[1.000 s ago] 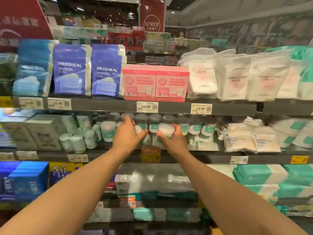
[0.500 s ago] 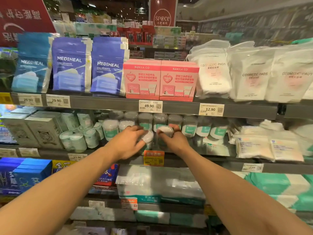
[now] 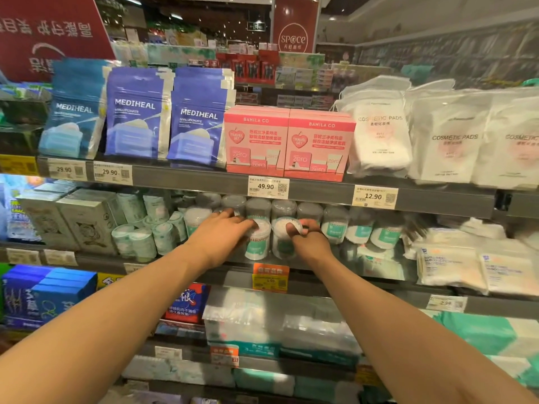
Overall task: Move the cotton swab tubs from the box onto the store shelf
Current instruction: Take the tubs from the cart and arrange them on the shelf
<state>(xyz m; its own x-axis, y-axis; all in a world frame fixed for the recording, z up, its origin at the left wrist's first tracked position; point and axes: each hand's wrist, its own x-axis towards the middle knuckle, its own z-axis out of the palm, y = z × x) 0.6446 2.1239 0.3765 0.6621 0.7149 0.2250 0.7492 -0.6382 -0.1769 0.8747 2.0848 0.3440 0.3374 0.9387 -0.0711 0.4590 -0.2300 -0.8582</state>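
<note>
Light, stiff, smooth-walled: left hand (image 3: 217, 237) curled over one tub (image 3: 256, 243), right hand (image 3: 306, 239) pinching another tub (image 3: 281, 240) at 3 o'clock; grip around the sides.

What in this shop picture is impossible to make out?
Head view, the only one:
- Source box: outside the frame.
- Clear round cotton swab tubs with green labels: label print too blurred to read.
- Left hand and right hand: fingers cover the tub tops, so the grip is unclear.
- Orange price tag below them: digits smeared.
- Grey shelf: its back is hidden by stock.
</note>
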